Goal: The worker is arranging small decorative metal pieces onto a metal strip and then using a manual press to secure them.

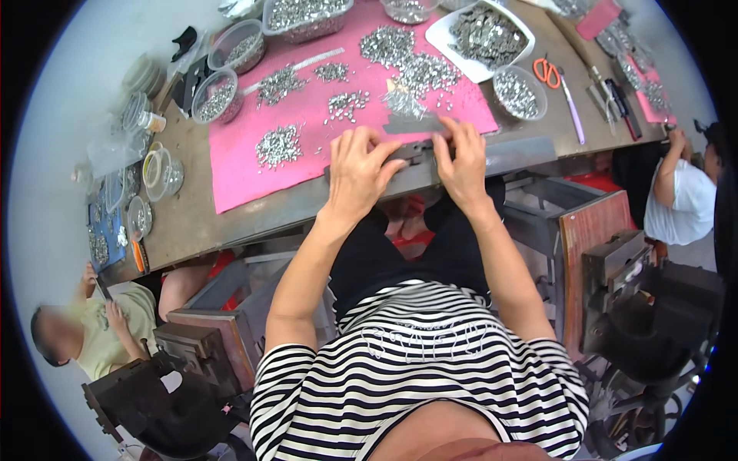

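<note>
At the front edge of the bench, a short dark metal bar (417, 151) with a notched outline lies between my two hands. The fingers of my left hand (358, 170) are curled, with thumb and forefinger at the bar's left end. Closed at its right end is my right hand (463, 160), its thumb pressed against the bar. Fingertips partly cover both ends. Just beyond sits a flat grey patch (411, 124) on the pink cloth (238, 178). Small shiny metal pieces (427, 74) are heaped behind it, and a separate pile (278, 147) lies to the left.
Clear tubs (520, 92) and a white tray (481, 40) hold metal parts. Orange-handled scissors (546, 73) and a purple-handled tool (572, 107) lie at right. Dark machines (644, 303) stand on both sides below the bench. Other people work at far left and far right.
</note>
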`<state>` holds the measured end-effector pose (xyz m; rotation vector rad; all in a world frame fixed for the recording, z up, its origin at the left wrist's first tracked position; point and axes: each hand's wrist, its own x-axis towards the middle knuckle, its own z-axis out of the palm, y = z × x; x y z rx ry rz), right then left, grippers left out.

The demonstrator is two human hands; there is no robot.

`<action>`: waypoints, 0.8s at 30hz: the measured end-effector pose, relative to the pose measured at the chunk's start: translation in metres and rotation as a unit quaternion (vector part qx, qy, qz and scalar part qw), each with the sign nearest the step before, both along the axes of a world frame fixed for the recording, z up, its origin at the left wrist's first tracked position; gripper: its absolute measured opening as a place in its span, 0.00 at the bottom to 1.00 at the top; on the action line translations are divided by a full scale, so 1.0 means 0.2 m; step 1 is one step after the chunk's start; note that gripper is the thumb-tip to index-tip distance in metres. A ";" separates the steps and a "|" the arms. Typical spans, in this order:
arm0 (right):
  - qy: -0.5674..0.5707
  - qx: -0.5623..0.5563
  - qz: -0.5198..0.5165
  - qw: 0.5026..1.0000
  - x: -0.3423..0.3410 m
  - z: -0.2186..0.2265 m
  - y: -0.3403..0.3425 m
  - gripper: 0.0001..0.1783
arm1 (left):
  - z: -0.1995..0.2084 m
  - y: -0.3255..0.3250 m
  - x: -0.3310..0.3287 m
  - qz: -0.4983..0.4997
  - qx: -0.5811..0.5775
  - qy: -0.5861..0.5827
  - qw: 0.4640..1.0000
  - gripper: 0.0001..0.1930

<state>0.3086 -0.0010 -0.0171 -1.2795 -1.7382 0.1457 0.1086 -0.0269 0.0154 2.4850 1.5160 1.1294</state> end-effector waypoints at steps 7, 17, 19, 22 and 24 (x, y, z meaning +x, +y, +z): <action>0.230 -0.101 0.108 0.962 -0.03 0.08 -0.13 0.04 | -0.12 -0.08 -0.02 0.099 0.038 0.015 0.994 0.19; 0.010 -0.034 0.131 0.991 0.01 0.16 0.15 0.02 | -0.22 -0.15 0.07 0.142 0.059 -0.033 0.988 0.24; -0.036 -0.015 0.136 0.990 -0.06 0.20 0.38 0.03 | -0.22 -0.15 0.07 0.143 0.046 -0.036 0.988 0.26; -0.120 0.015 0.113 0.986 -0.16 0.11 0.68 0.05 | -0.22 -0.16 0.07 0.135 0.048 -0.036 0.989 0.27; -0.218 0.051 0.069 0.972 -0.22 0.08 0.78 0.06 | -0.22 -0.15 0.07 0.133 0.049 -0.043 0.989 0.26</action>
